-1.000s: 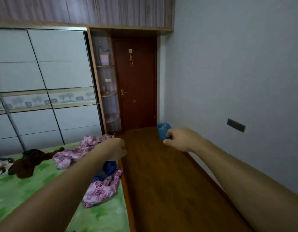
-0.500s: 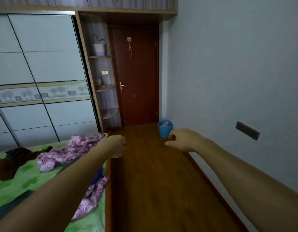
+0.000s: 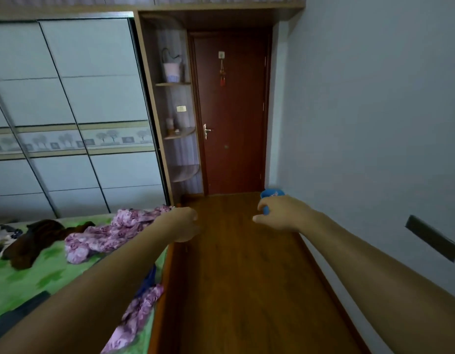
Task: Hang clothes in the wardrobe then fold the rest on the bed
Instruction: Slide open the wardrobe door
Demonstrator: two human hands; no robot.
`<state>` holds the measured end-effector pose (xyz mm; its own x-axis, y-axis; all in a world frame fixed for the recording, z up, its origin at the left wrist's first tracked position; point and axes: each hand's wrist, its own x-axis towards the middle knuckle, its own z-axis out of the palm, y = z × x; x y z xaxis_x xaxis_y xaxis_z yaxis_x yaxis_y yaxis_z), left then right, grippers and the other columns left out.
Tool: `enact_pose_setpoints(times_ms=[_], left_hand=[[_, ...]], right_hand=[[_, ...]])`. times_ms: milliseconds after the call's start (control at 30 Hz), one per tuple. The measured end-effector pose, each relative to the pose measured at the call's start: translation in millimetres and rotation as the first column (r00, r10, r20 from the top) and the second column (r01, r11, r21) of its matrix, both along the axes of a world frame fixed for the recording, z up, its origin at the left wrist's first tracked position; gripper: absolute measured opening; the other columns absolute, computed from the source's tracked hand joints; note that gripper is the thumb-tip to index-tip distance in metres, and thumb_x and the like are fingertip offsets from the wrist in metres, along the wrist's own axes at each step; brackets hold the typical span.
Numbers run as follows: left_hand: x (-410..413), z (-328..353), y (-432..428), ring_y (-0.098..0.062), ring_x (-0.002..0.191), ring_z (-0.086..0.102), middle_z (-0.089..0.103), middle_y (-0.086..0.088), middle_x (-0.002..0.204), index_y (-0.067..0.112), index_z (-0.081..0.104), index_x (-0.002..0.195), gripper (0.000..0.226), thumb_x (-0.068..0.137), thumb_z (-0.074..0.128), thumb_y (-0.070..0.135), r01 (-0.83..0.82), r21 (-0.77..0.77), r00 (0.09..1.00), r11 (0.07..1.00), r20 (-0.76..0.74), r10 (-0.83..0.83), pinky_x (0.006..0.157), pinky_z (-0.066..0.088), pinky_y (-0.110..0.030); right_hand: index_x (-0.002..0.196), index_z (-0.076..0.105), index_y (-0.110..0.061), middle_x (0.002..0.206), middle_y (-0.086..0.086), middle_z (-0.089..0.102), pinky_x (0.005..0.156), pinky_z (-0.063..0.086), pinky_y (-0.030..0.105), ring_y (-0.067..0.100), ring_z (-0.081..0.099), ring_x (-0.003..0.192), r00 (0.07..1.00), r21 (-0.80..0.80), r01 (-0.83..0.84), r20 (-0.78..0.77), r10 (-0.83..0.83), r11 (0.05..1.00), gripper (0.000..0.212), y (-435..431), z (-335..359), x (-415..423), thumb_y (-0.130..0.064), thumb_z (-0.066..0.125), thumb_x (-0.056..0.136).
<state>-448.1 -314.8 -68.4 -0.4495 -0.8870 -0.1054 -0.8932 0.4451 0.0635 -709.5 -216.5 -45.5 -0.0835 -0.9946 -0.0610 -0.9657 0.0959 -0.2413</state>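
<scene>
Clothes lying to the left of two empty hands

Purple floral clothes (image 3: 106, 236) are sprawling over the green bed (image 3: 22, 282), their length running along the bed's near edge, from the far corner by the wardrobe (image 3: 68, 98) back toward the person and passing under the left forearm. A brown garment (image 3: 35, 238) is lying further left, touching the purple heap. The left hand (image 3: 184, 224) is hovering over the bed's wooden edge, just beside the heap, and is plainly the nearer of the two. The right hand (image 3: 280, 213) is hanging over the bare floor (image 3: 234, 290), well apart from any cloth. A blue bin (image 3: 272, 193) is showing behind it, against the wall, and the hand is not touching it.

Both hands are holding nothing. The left hand's fingers are curling loosely inward, mostly hidden behind the back of the hand. The right hand's fingers are bending loosely, with a gap showing between them and the thumb. The wardrobe's sliding doors are standing closed, so hanging is judged not yet under way. The next pick-up is likely calling for a reach down and leftward.
</scene>
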Motion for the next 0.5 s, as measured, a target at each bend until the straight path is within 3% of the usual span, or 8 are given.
enact_pose_setpoints(times_ms=[133,267,433,500], left_hand=[[-7,-11,-60,-0.024,0.105,0.063,0.065,-0.008,0.120,0.017,0.063,0.124,0.037,0.097,0.053,0.040,-0.039,0.004,0.999,0.999,-0.011,0.039,0.093,0.055,-0.042],[-9,-20,-138,-0.024,0.112,0.060,0.061,-0.007,0.127,0.016,0.058,0.132,0.043,0.098,0.053,0.042,-0.081,0.014,0.996,0.997,-0.032,0.081,0.097,0.052,-0.039],[1,-14,-250,-0.021,0.089,0.063,0.064,-0.009,0.116,0.017,0.059,0.126,0.035,0.096,0.056,0.035,-0.143,0.028,0.988,0.989,-0.050,0.144,0.082,0.055,-0.034],[4,-8,-280,-0.025,0.101,0.062,0.063,-0.010,0.122,0.015,0.058,0.128,0.038,0.096,0.055,0.035,-0.146,0.010,0.988,0.989,-0.039,0.147,0.086,0.052,-0.035]], right_hand=[[0.132,0.058,-0.028,0.125,-0.003,0.064,0.102,0.047,0.049,0.017,0.060,0.108,0.999,-0.007,-0.039,-0.017,0.039,0.999,0.049,-67,0,-9,-0.060,0.053,0.094],[0.136,0.055,-0.025,0.131,0.000,0.061,0.095,0.052,0.039,0.018,0.060,0.111,0.996,-0.004,-0.085,-0.015,0.085,0.996,0.052,-153,-1,-15,-0.056,0.055,0.095],[0.136,0.054,-0.026,0.131,0.000,0.061,0.096,0.052,0.041,0.017,0.060,0.111,0.993,0.005,-0.116,0.005,0.116,0.993,0.052,-280,1,-12,-0.056,0.056,0.094],[0.136,0.054,-0.027,0.131,-0.001,0.061,0.095,0.053,0.041,0.017,0.059,0.110,0.993,-0.001,-0.117,0.012,0.117,0.993,0.052,-313,2,-11,-0.057,0.056,0.094]])
